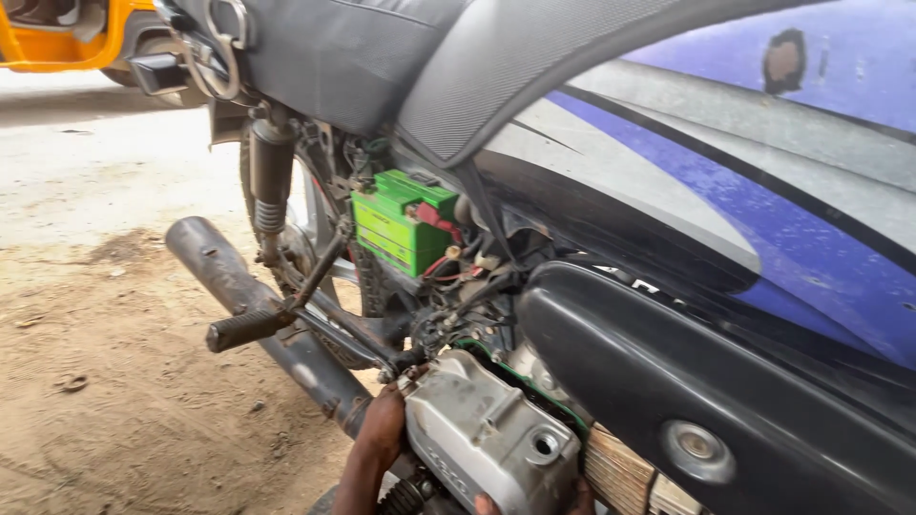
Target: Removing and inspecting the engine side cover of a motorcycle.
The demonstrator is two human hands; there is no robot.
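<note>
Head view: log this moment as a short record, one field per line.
Setting: motorcycle side, on a sandy floor
Left hand: pressed against the rear edge of the grey engine cover
Right hand: only fingertips show under the cover's lower edge; grip cannot be told
Battery: green, exposed under the seat, red wires attached
Exhaust pipe: dark, running rearward low down
Footpeg: black rubber, sticking out above the pipe
Background: orange vehicle, top left

Left hand [382, 429] pressed against rear edge of grey engine cover [487, 434]; right hand's fingertips [487, 504] seen under cover. Green battery [396, 219] exposed beneath seat [382, 48]. Exhaust [258, 305] over dirt floor [114, 381].
</note>
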